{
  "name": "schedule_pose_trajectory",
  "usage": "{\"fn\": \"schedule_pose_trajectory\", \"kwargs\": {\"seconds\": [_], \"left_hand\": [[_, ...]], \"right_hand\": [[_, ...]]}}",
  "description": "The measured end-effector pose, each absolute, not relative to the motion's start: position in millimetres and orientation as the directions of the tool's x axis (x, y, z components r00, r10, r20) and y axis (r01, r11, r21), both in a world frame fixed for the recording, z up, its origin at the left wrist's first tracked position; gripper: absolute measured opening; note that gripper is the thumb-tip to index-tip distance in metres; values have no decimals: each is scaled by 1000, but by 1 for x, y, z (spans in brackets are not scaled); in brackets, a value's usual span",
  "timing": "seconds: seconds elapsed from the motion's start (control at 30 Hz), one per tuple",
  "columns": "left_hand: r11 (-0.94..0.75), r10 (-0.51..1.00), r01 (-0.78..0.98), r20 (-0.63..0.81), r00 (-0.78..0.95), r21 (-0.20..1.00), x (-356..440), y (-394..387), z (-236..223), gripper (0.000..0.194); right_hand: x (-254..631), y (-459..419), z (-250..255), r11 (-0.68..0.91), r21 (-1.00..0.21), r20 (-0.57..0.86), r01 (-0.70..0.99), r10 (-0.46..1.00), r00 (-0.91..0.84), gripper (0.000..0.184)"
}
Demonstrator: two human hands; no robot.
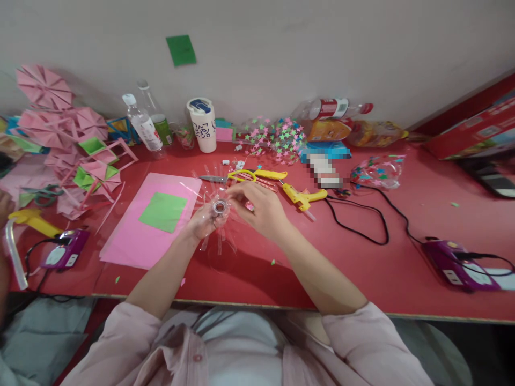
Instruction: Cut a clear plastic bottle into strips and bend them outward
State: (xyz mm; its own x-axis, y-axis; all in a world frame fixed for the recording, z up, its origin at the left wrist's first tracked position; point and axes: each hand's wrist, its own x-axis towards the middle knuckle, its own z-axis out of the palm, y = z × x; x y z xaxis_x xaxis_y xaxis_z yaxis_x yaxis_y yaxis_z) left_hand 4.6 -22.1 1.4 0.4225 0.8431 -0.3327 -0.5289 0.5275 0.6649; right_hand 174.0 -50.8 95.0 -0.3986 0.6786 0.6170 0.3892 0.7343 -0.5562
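A clear plastic bottle top (pixel 219 207), cut into strips that fan out all round its open neck, is held above the red table. My left hand (pixel 204 221) is closed on it from the left and below. From the right, the bent fingers of my right hand (pixel 257 206) pinch at a strip beside the neck; the fingertips are partly hidden. Just behind the bottle top lie scissors (pixel 241 175) with yellow handles and a yellow cutter (pixel 271 175). A yellow glue gun (pixel 301 197) rests right of my right hand.
Pink paper sheets (pixel 132 236) with a green square (pixel 163 212) lie left. Pink folded paper shapes (pixel 60 128) stand farther left. A white cup (pixel 204 126) and bottles (pixel 142 126) line the wall. Black cable (pixel 362 231) runs to a purple power strip (pixel 458 262). Another person's hand (pixel 5 206) shows left.
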Motion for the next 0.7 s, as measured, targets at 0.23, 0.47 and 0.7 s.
{"fn": "schedule_pose_trajectory", "kwargs": {"seconds": [0.23, 0.47, 0.7], "left_hand": [[538, 839, -527, -362, 405, 657, 4, -23, 7, 28], [516, 849, -532, -323, 417, 671, 5, -22, 4, 23], [566, 821, -505, -386, 422, 652, 3, -23, -1, 26]], "right_hand": [[175, -51, 95, 754, -502, 628, 423, 655, -422, 14], [178, -51, 96, 785, -429, 646, 446, 612, -456, 18], [178, -54, 97, 778, -364, 604, 513, 616, -506, 29]]}}
